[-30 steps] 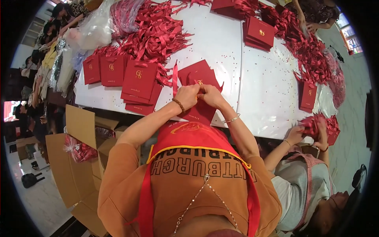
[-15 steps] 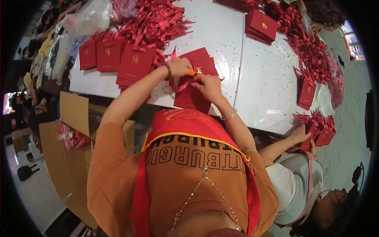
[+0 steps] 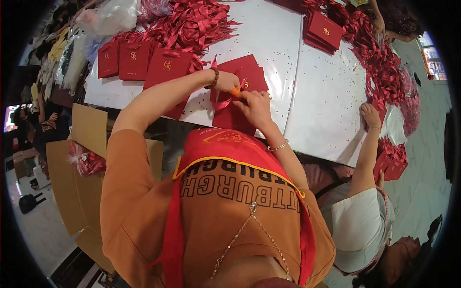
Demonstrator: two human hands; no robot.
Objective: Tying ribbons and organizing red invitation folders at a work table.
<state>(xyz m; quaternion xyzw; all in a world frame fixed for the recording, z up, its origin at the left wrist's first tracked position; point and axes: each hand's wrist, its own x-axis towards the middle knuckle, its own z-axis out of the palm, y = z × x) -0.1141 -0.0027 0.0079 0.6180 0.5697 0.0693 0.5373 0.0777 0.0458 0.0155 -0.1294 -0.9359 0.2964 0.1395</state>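
Observation:
Both hands meet over a red paper gift bag lying flat on the table, with more red bags fanned beneath and beyond it. My left hand, a brown bead bracelet at its wrist, is closed in a pinch on a red ribbon that loops down beside it. A small orange piece shows at its fingertips; whether it is a finger cover or a tool, I cannot tell. My right hand, wearing a silver bangle, has its fingertips pinched at the same spot by the ribbon. The exact grip is partly hidden.
Stacked red bags stand at the left below a heap of red ribbons. Another bag stack lies at the far right. Beside me a co-worker's arm reaches over the table. An open cardboard box stands at my left.
My hands stay at the ribbon, with my left elbow swung slightly outward. The co-worker's hand has moved farther up the table to a bag at the right edge.

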